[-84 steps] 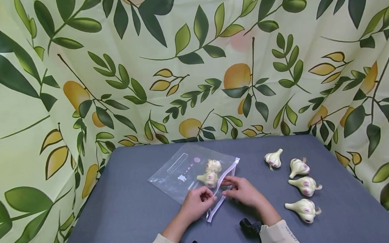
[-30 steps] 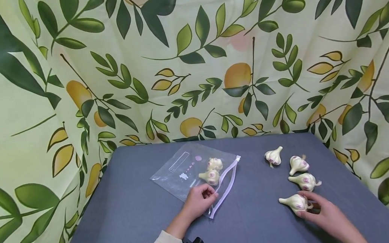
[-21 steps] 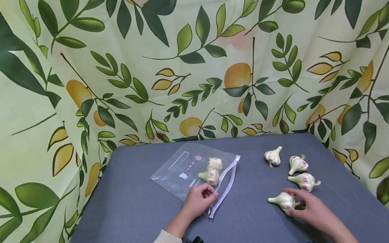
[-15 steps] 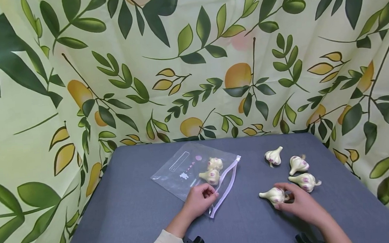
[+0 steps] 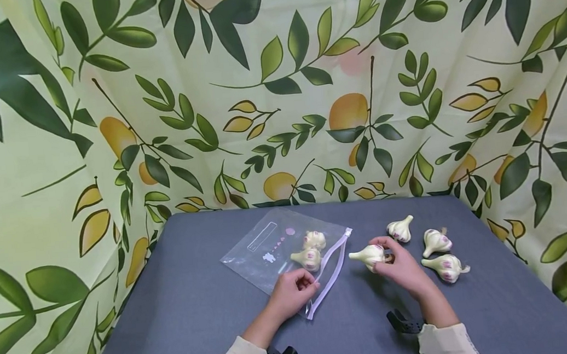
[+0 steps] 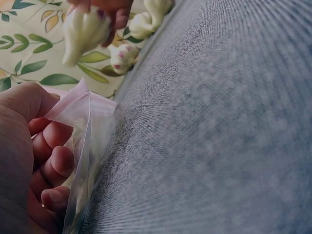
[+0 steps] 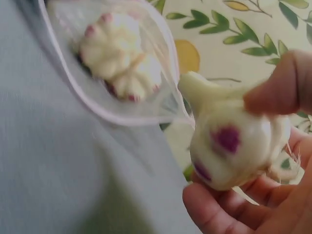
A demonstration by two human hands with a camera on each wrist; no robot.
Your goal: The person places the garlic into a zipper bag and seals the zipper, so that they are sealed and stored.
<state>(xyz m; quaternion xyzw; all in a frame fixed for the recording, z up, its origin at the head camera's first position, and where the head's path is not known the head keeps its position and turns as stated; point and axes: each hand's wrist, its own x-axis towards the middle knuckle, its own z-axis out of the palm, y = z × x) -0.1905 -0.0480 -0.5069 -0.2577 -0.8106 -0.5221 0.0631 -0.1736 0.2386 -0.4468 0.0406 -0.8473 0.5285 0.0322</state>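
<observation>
A clear zip bag [image 5: 249, 253] with a pale pink zip edge [image 5: 338, 266] lies flat on the table. Two garlic bulbs [image 5: 309, 258] are inside it. My left hand [image 5: 289, 294] pinches the upper lip of the bag's mouth, thumb on the pink strip [image 6: 73, 105] in the left wrist view. In the right wrist view the mouth gapes, with the bulbs [image 7: 119, 53] showing within. My right hand [image 5: 404, 270] grips another garlic bulb [image 5: 369, 255] by its root end, raised over the table just right of the mouth. Its stem [image 7: 195, 87] points toward the bag.
Three more garlic bulbs lie at the right of the grey table [image 5: 188, 293]: one at the back [image 5: 399, 229], two nearer the right edge [image 5: 445, 267]. A leaf-and-fruit patterned cloth [image 5: 291, 143] hangs behind and along both sides.
My right hand let go of the bag's mouth, took the nearest garlic bulb at the right and carried it left and away from me, up to the bag. The left hand stayed at the lip.
</observation>
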